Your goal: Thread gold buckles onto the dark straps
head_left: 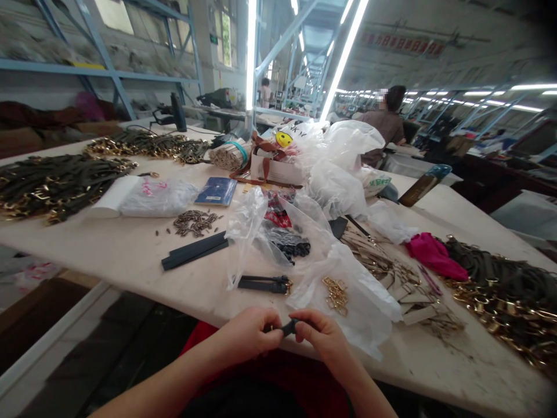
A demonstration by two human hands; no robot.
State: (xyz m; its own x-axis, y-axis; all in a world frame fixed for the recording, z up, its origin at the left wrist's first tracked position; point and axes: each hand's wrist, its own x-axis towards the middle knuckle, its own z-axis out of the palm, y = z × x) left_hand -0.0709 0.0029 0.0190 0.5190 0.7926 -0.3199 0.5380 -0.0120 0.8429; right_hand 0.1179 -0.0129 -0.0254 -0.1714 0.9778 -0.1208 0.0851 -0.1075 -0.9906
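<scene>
Both of my hands pinch one short dark strap (289, 328) at the table's front edge. My left hand (255, 330) is closed on one end, and my right hand (319, 334) grips the other with thumb and fingers. The strap's ends are hidden by my fingers. Just beyond them lies a small stack of dark straps with gold buckles (265, 284). A heap of gold metal rings (335, 295) rests on a clear plastic bag (365, 302) to the right. Longer flat dark strips (194, 251) lie to the left.
Small metal pieces (195, 223) and a blue notebook (216, 191) lie mid-table. Piles of dark straps with gold hardware (56, 186) sit left and right. Beige straps (391, 273), a pink cloth (436, 255) and plastic bags (339, 186) stand right of centre. A person (385, 125) sits beyond.
</scene>
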